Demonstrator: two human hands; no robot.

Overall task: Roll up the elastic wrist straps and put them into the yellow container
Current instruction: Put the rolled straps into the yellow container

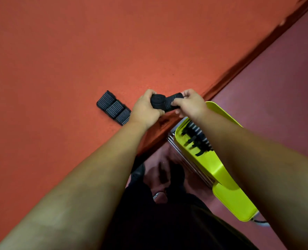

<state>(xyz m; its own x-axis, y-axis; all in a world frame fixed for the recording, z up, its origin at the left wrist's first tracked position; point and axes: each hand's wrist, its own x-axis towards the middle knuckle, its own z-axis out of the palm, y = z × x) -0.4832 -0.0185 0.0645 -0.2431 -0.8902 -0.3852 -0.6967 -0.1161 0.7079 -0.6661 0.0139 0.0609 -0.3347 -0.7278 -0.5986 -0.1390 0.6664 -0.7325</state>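
Rolling step in hand. Black ribbed elastic wrist strap (165, 101) held above the edge of the orange worktop (77, 51), mostly wound into a tight coil. Left hand (146, 107) clenched round the coil; right hand (189, 103) pinching the short free tail. Next, probably: wind in the tail, then lower the roll into the yellow plastic container (221, 170) below right. Second black strap (113, 107) flat on the worktop.
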